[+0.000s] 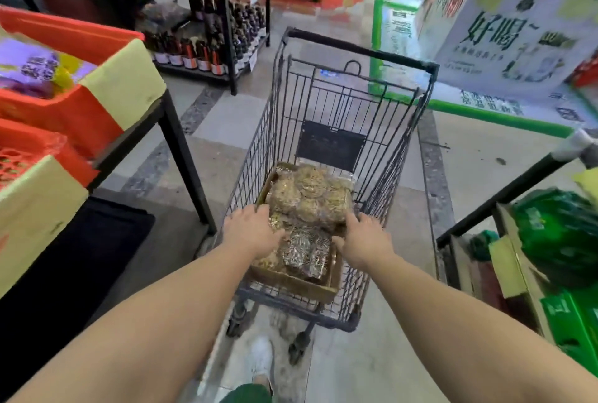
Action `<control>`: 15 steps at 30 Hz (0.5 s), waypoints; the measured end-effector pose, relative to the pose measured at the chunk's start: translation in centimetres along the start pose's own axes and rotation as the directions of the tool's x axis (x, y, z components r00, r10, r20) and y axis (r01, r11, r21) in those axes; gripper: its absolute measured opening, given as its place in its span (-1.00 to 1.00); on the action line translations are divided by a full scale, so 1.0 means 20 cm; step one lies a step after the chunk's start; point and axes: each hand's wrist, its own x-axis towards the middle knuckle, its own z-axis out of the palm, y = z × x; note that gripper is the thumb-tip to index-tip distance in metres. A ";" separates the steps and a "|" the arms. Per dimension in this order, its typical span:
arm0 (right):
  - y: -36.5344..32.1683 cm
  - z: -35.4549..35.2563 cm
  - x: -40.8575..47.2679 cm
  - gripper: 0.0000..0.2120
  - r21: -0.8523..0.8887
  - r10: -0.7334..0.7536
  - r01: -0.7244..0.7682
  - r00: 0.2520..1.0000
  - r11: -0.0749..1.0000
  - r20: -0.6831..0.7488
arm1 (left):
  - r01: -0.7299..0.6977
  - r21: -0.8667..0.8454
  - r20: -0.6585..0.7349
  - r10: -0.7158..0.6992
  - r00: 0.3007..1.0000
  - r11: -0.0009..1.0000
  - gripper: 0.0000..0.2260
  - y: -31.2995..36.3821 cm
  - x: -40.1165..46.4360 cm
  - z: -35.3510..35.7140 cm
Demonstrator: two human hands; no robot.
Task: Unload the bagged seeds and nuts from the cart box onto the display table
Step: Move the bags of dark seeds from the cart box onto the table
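Both hands, left [250, 231] and right [365, 239], reach over the box [301, 282]; fingertips hidden, grip unclear.

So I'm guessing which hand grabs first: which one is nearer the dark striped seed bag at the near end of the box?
Left, narrowly. The left hand has its thumb touching the dark seed bag at its far left corner; the right hand sits just off its right edge.

Bright, even light; blurred, warped frame edges.
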 end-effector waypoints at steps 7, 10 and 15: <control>-0.09 0.11 0.27 -0.31 -0.014 0.084 -0.083 0.986 0.996 0.146 | -0.035 -0.031 0.156 0.039 0.987 0.999 -0.33 -0.06 0.41 0.09; -0.07 0.17 0.35 -0.31 -0.029 0.133 -0.130 0.970 0.991 0.202 | -0.010 -0.090 0.228 0.031 0.973 0.996 -0.32 -0.07 0.53 0.19; -0.08 0.29 0.47 -0.34 0.011 0.162 -0.174 0.939 0.985 0.305 | 0.036 -0.155 0.329 0.017 0.944 0.987 -0.32 -0.11 0.66 0.37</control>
